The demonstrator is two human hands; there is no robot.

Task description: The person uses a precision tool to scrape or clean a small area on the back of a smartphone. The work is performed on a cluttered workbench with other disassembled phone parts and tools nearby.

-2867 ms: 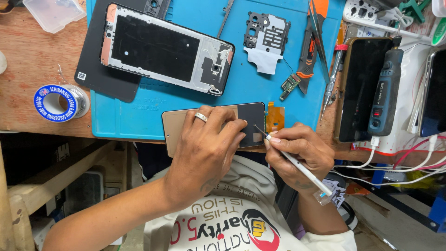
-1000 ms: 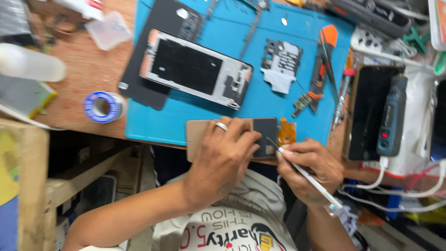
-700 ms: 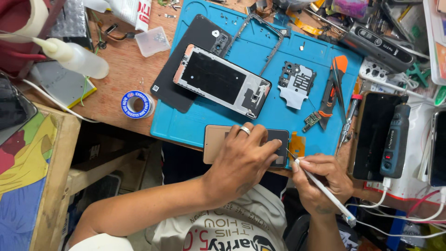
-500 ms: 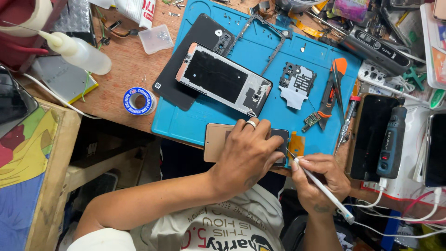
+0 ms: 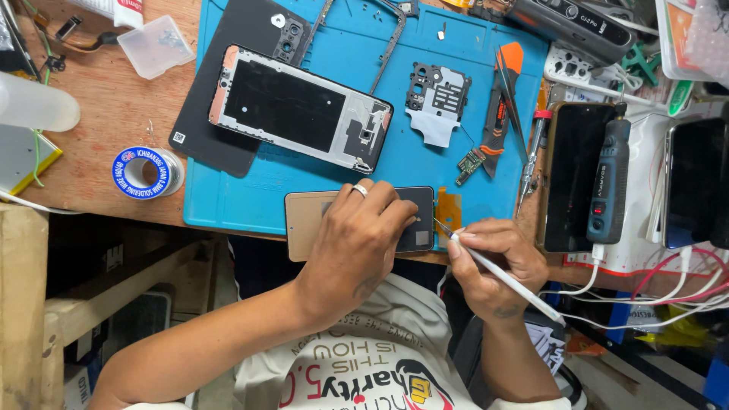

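Note:
My left hand (image 5: 357,243), a ring on one finger, presses flat on a phone display panel (image 5: 304,220) lying at the near edge of the blue work mat (image 5: 258,199). The panel's back is tan at the left and dark at the right, with an orange flex cable (image 5: 446,209) at its right end. My right hand (image 5: 493,266) grips a thin white pen-like tool (image 5: 501,275). Its metal tip touches the panel's right edge beside the flex cable.
On the mat lie a phone mid-frame (image 5: 300,108) over a black back cover (image 5: 228,91), a grey shield plate (image 5: 435,99), an orange-handled cutter (image 5: 500,114) and tweezers. A solder wire spool (image 5: 144,172) sits left. A phone with a rotary tool (image 5: 609,178) lies right among cables.
The camera view has shifted and tilted across the frames. Both hands stay on the panel and tool at the mat's near edge, the tool tip still at the panel's right end.

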